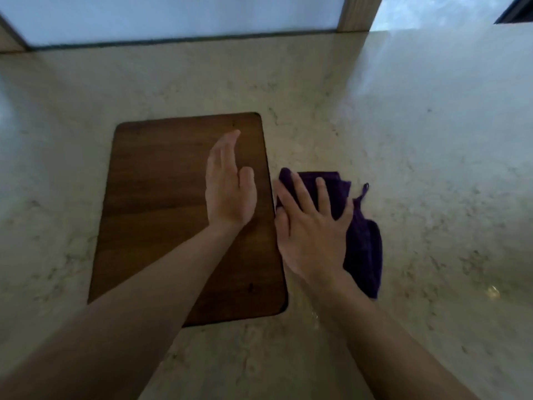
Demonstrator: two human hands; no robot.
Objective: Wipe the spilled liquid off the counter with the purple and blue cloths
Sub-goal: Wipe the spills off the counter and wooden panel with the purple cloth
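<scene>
Pale marbled stone counter carries a brown wooden cutting board. Just right of the board lies the crumpled dark purple terry cloth, long axis running near to far. My right hand presses it flat, fingers spread. My left hand hovers flat over the board, holding nothing. No blue cloth shows.

Head view, steeply down, close over counter

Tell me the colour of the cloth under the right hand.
Dark purple cloth, seen in the head view.
</scene>
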